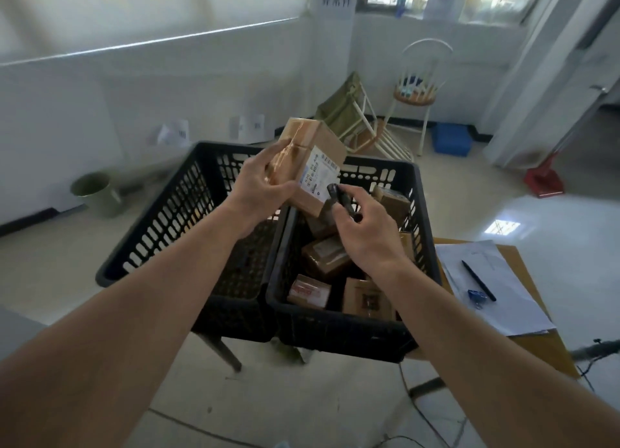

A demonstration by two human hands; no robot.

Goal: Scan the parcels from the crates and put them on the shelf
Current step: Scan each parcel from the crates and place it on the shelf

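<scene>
One parcel (310, 161) held up over two black crates (339, 327), a scanner (342, 201) at its label.

Its long axis tilts up and away, the top end leaning a little to the right, the white label (320, 172) on its right side turned toward the scanner. The left hand (260, 187) grips the brown cardboard box, glossy tape running along it, fingers curled round its left side. The right hand (364, 233) pinches the small dark scanner, its tip just beside the label. More brown parcels (327, 258) lie in the right crate.
</scene>
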